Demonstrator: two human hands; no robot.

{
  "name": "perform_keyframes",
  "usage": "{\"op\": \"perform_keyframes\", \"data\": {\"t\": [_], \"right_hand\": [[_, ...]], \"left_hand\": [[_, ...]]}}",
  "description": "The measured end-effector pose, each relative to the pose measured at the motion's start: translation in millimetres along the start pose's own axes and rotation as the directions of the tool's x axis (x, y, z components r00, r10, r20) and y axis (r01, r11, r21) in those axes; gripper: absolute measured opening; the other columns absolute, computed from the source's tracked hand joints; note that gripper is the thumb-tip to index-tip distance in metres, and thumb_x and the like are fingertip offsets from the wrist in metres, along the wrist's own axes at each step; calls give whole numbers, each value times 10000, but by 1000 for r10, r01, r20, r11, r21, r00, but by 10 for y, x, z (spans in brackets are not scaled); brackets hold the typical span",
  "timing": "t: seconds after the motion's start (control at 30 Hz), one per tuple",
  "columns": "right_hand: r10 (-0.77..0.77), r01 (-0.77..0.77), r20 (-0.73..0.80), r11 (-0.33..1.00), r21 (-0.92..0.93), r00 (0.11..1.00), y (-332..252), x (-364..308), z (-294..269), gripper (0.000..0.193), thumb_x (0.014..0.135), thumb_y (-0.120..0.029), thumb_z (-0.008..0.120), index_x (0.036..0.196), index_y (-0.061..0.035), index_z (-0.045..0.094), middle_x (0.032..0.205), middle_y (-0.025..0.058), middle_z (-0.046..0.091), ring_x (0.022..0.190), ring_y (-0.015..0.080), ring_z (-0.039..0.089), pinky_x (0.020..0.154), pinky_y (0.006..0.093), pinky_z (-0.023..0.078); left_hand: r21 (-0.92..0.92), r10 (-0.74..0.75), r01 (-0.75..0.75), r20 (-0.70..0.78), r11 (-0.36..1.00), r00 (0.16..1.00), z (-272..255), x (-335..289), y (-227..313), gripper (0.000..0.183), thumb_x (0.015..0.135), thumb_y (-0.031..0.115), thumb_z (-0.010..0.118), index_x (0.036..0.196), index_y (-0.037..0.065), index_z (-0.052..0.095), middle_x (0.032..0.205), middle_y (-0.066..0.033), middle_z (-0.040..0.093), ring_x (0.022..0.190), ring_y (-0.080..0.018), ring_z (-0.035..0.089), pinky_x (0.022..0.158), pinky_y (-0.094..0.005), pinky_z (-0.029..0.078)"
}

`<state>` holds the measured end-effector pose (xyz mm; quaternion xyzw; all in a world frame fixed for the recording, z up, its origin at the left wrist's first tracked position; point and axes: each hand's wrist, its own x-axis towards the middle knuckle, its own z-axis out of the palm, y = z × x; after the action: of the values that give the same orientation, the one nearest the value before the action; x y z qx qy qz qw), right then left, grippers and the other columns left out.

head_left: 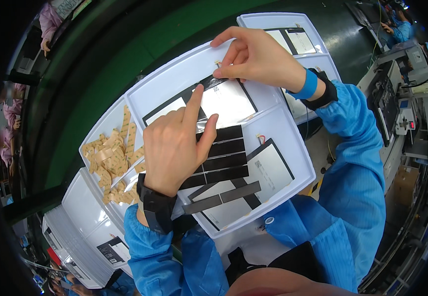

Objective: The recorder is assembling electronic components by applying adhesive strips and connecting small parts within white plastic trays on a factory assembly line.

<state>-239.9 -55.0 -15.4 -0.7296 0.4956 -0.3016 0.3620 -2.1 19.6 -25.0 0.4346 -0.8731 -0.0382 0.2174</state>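
Note:
A flat silver battery pack with black edges [229, 103] lies in the upper compartment of a white plastic tray [293, 128]. My left hand [174, 135] reaches over it with index finger and thumb spread, the index tip at the pack's black edge strip. My right hand [258, 56] is bent over the far edge of the pack. Its thumb lies close to the curled fingers near the small wired connector [218, 64]; anything between them is too small to make out. Rows of black strips [226, 153] and another battery pack [273, 170] lie in the near compartment.
Crumpled tan backing strips [113, 155] fill a white tray at left. Stacked white trays [78, 246] stand at lower left. Another tray with a battery pack [300, 42] is at the far right. Equipment [404, 118] stands at right; other people work at the edges.

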Motion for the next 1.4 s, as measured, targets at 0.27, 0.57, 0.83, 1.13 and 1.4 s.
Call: {"op": "perform_keyframes", "data": {"t": [0.27,0.57,0.83,1.13,1.4], "right_hand": [[-53,50,-4,955,-293,999,-65,0,-33,536,779,-214,894,1212,-16,650,911,139,738,668,190,716,627,266,558],[-551,583,243,607,-540,798,-33,-320,126,316,990,-291,660,1238,-113,738,1475,128,552,1468,368,392,1130,497,377],[-549,536,-8,818,-206,835,-388,-702,90,363,903,-263,771,1163,-26,682,1107,172,692,1065,303,673,927,389,536],[-358,362,-53,917,169,932,-677,-996,201,376,811,-112,833,1136,-9,676,830,88,712,808,216,722,765,306,579],[-632,651,-269,759,-24,727,-1187,-1120,380,308,816,-118,841,1075,-21,705,941,91,764,869,193,748,800,298,561]], "left_hand": [[1,-10,10,-24,1000,1000,4,-16,12,460,933,286,714,1280,-10,655,629,-83,584,539,-250,579,535,-380,455],[-102,-59,52,-64,993,996,-27,-86,-15,368,928,245,684,1202,5,630,659,-135,621,593,-328,627,558,-439,475],[-311,-86,31,-163,950,983,-232,-195,51,408,788,76,617,1196,52,620,678,-132,611,603,-324,632,569,-427,479],[-618,-314,127,-203,776,928,-890,-683,228,444,847,-19,782,1254,32,613,950,-79,711,973,-143,688,856,-266,519],[-480,-333,158,-305,863,892,-981,-947,473,247,853,79,845,1030,-8,697,877,-64,734,788,-108,662,737,-247,505]]}}
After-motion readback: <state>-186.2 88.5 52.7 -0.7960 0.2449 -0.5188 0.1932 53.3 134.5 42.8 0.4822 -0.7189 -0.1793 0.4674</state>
